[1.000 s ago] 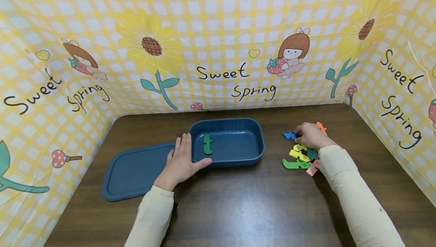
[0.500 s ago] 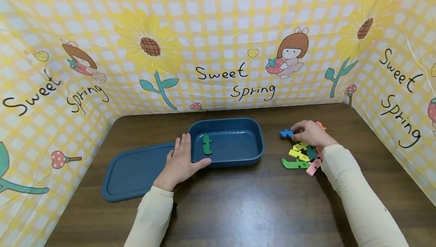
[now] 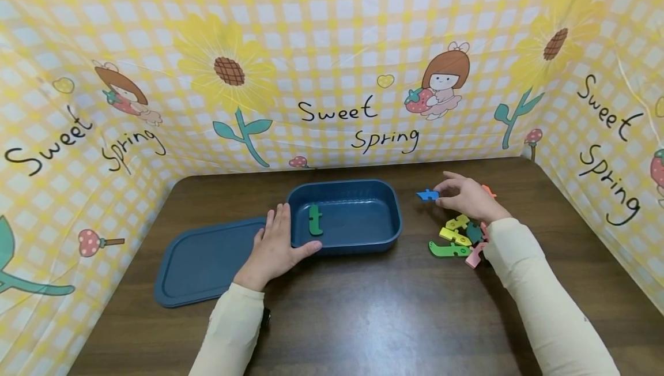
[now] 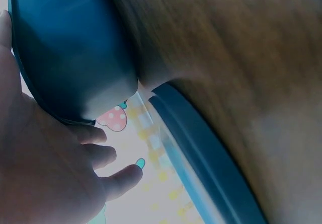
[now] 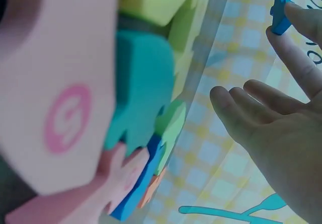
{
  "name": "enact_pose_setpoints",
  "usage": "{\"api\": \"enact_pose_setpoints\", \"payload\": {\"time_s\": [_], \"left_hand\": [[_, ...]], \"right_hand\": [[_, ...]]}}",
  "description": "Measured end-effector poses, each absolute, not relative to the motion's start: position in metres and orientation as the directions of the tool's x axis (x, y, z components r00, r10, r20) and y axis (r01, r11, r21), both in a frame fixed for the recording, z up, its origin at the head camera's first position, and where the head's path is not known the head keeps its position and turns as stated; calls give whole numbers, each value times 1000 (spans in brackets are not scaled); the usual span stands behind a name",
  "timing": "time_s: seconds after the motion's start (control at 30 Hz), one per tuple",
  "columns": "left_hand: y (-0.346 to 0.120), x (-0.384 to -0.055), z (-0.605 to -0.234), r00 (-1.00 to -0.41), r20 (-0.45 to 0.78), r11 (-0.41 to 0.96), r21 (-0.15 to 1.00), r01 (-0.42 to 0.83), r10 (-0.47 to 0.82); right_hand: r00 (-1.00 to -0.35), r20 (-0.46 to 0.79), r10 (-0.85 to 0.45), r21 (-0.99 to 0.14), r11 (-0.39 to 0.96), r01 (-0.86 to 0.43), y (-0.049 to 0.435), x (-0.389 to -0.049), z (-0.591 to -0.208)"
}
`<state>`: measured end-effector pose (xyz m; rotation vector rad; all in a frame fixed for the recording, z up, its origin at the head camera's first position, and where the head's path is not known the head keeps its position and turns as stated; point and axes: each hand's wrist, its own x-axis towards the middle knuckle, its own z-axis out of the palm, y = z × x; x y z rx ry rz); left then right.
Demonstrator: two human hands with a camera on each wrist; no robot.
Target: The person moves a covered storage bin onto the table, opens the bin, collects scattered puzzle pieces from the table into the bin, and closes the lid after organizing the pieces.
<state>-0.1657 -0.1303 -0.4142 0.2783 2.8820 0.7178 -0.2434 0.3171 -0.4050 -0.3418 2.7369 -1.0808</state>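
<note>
My right hand point(image 3: 469, 197) pinches a small blue notched toy block point(image 3: 427, 195) between thumb and index finger, the other fingers spread. In the right wrist view, the blue block point(image 5: 282, 10) sits at the fingertips. My left hand point(image 3: 274, 252) rests with straight fingers along the left side of a blue rectangular container point(image 3: 358, 248), the thumb at its front rim. A dark green notched block point(image 3: 315, 220) lies inside, toward the left. In the left wrist view, the palm point(image 4: 45, 168) is against the container wall point(image 4: 75, 58).
Below the right hand lies a pile of notched blocks: yellow point(image 3: 454, 236), light green point(image 3: 449, 249), teal point(image 3: 474, 233), pink point(image 3: 474, 256) and orange point(image 3: 489, 191). A flat blue lid point(image 3: 207, 263) lies left of the container. Checked cloth point(image 3: 342, 64) walls surround the brown table point(image 3: 363, 312).
My right hand has moved left and away from me, taking the blue block off the pile's edge toward the container. The left hand has stayed in place.
</note>
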Motion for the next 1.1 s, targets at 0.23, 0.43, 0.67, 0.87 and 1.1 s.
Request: {"api": "enact_pose_setpoints", "payload": {"time_s": [0.23, 0.43, 0.67, 0.87, 1.1], "left_hand": [[-131, -165, -414, -970, -110, 862, 488, 140, 219], [-132, -165, -414, -969, -114, 865, 481, 140, 220], [-132, -165, -414, -969, -109, 864, 483, 141, 220], [-132, -164, -413, -970, -107, 864, 482, 143, 220], [-131, -162, -410, -970, -111, 863, 486, 137, 217]], "right_hand": [[-955, -85, -283, -747, 653, -126, 307, -241, -397], [-951, -77, -299, -757, 638, -139, 295, -242, -388], [-943, -18, -332, -718, 661, -219, 277, -245, -381], [-928, 20, -371, -692, 665, -281, 262, -248, -375], [-918, 34, -396, -672, 671, -314, 245, -253, -369]]}}
